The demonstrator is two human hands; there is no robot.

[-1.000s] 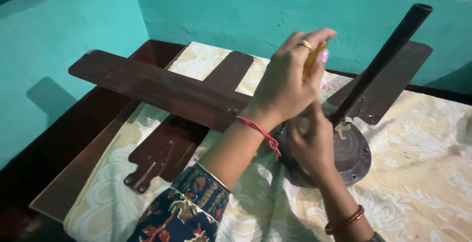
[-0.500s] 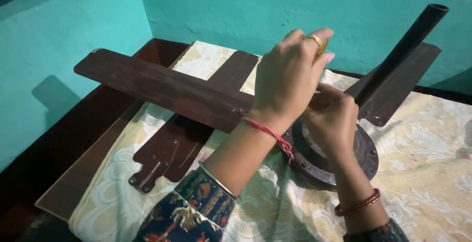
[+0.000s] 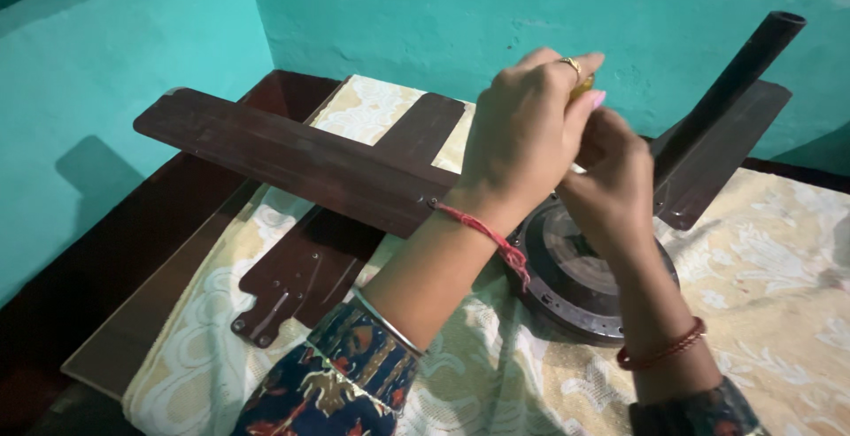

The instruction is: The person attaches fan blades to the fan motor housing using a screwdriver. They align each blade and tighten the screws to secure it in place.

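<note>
Fan blades (image 3: 292,157): dark brown metal, smooth, dull sheen. Motor housing (image 3: 580,281): dark metal, ribbed rim. Down rod (image 3: 726,86): matt metal tube. Bedcover (image 3: 779,250): cream cloth, woven floral texture. Wall (image 3: 425,11): rough teal paint.

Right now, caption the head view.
Both hands, left hand and right hand, meet above round dark fan motor on patterned cloth.

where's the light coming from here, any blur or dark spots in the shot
Head view: light comes from the right, throwing a soft shadow on the teal wall at left; the left hand and right hand are fairly sharp; the bottom left corner by the bed edge falls dark; slight sheen on the fan motor.
</note>
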